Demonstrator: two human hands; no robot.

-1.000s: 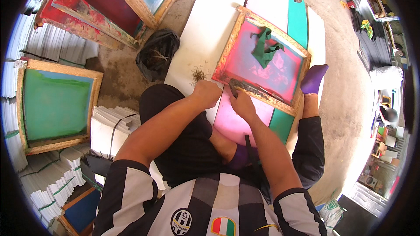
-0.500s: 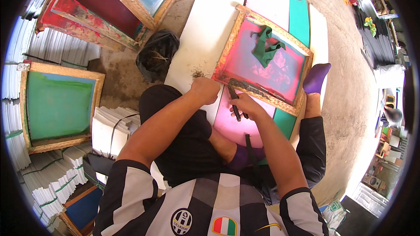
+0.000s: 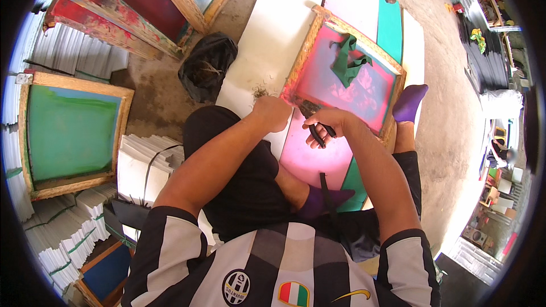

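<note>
A wooden screen-printing frame [image 3: 351,38] lies before me, its mesh stained pink and red. A strip of dark green cloth [image 3: 348,63] rests on the mesh. My right hand [image 3: 330,120] is closed on black-handled pliers [image 3: 317,136], beside the frame's near edge; the handles stand apart and the jaws are hidden. Against the frame's near left corner, my left hand [image 3: 272,115] is curled closed, and what its fingers hold cannot be seen. Small thin bits, like staples [image 3: 259,92], lie scattered just beyond my left hand.
Under the frame are white, pink [image 3: 313,162] and green boards. A black plastic bag [image 3: 207,65] sits to the left. More screen frames [image 3: 77,131] and bundled paper stacks [image 3: 145,162] stand at left. My purple-socked foot [image 3: 410,102] is by the frame's right side.
My right hand has turned and shifted slightly right and up, and the pliers' handles now show spread apart. My left hand stays at the frame's corner. The view has shifted a little.
</note>
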